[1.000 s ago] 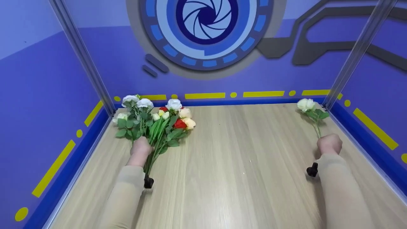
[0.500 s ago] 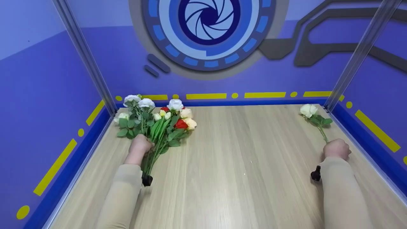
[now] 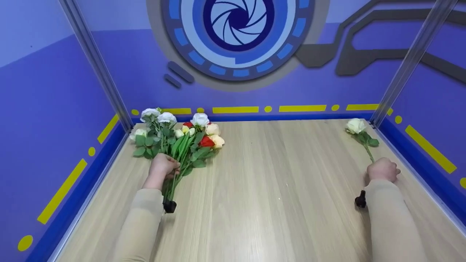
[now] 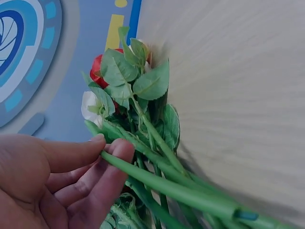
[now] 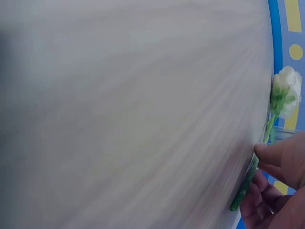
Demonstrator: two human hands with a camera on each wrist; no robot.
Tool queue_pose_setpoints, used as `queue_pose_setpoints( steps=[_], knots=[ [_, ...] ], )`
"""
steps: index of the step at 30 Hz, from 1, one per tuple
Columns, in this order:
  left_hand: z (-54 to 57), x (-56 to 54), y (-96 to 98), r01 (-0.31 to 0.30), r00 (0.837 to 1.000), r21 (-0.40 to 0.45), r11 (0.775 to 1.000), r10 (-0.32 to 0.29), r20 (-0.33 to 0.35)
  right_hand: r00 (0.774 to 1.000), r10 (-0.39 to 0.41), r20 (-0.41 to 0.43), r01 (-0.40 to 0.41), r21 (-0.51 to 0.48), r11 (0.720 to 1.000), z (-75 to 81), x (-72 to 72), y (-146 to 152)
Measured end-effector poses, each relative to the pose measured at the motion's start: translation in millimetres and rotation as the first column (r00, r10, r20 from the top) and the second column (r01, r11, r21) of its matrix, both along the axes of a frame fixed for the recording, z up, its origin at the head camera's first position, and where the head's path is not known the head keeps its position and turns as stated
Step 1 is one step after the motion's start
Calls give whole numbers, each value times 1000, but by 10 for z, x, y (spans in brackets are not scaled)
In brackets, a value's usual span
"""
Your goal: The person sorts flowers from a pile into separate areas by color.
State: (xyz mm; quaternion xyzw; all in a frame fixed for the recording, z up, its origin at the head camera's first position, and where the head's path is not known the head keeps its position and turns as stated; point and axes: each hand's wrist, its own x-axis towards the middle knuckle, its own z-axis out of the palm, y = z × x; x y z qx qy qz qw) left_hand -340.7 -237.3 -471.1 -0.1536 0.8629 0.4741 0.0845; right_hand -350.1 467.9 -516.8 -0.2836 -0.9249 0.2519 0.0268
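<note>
In the head view, my left hand [image 3: 162,166] is over the stems of a pile of artificial flowers at the table's far left. White roses [image 3: 167,118], a red rose [image 3: 206,141], peach roses [image 3: 216,141] and pale yellow tulips [image 3: 185,131] lie there. In the left wrist view, its thumb and a finger pinch one smooth green flower stem [image 4: 167,187]; which bloom it carries, I cannot tell. At far right, my right hand [image 3: 383,170] holds the stem of a single white rose [image 3: 356,125] low at the table, its cut end [image 5: 238,202] showing below the fingers.
A wooden table [image 3: 255,189] lies between the hands. Purple-blue panels enclose its back and sides, with metal posts [image 3: 98,65] at the rear corners. A black camera mount is on each wrist, the right one [image 3: 360,199] close above the wood.
My right hand and the white rose have shifted slightly right. My left hand's fingers have moved from a closed position over the stems to a visible pinch, while the flower pile stays put.
</note>
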Motion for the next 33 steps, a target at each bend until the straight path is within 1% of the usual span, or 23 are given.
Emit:
queue_pose_setpoints(
  steps=[4,7,9,12,15,18,21,22,24,26,27,29,30,31,33],
  knots=[
    [16,45,62,-18,999,26,999,19,-45,999,-43,20,43,9,999,29,-47,-48],
    [20,56,128,-18,997,49,999,21,-75,998,-59,-12,60,24,998,48,-106,-128],
    [27,54,182,-21,995,72,997,27,-91,998,-43,-54,45,33,998,64,-160,-213],
    [41,36,271,-14,992,111,994,28,-122,991,36,-132,-30,44,999,93,-236,-393],
    [51,15,382,-15,989,148,989,37,-146,965,140,-223,-129,61,990,113,-282,-668],
    [33,1,523,-20,984,183,983,52,-168,925,220,-311,-212,62,975,110,-291,-1031],
    [-23,-6,706,-28,976,242,970,79,-205,891,286,-353,-299,16,954,96,-257,-1423],
    [-47,-6,774,-24,971,272,962,87,-222,882,302,-362,-329,-12,944,86,-238,-1556],
    [-101,0,914,-16,962,327,945,104,-253,864,337,-373,-391,-79,917,70,-198,-1826],
    [-147,12,1060,1,954,373,928,111,-279,859,349,-375,-439,-187,879,62,-144,-2101],
    [-166,20,1132,8,951,393,920,115,-288,860,346,-375,-453,-249,856,63,-115,-2240],
    [-200,34,1270,19,948,432,902,122,-295,863,335,-378,-472,-368,801,70,-45,-2518],
    [-216,39,1336,22,947,451,892,126,-295,868,320,-380,-476,-452,754,71,-2,-2657],
    [-228,45,1399,24,948,473,881,130,-291,871,313,-378,-478,-508,717,69,44,-2787],
    [-246,62,1515,29,949,503,864,134,-285,864,331,-380,-500,-565,657,60,142,-3018]
  ],
)
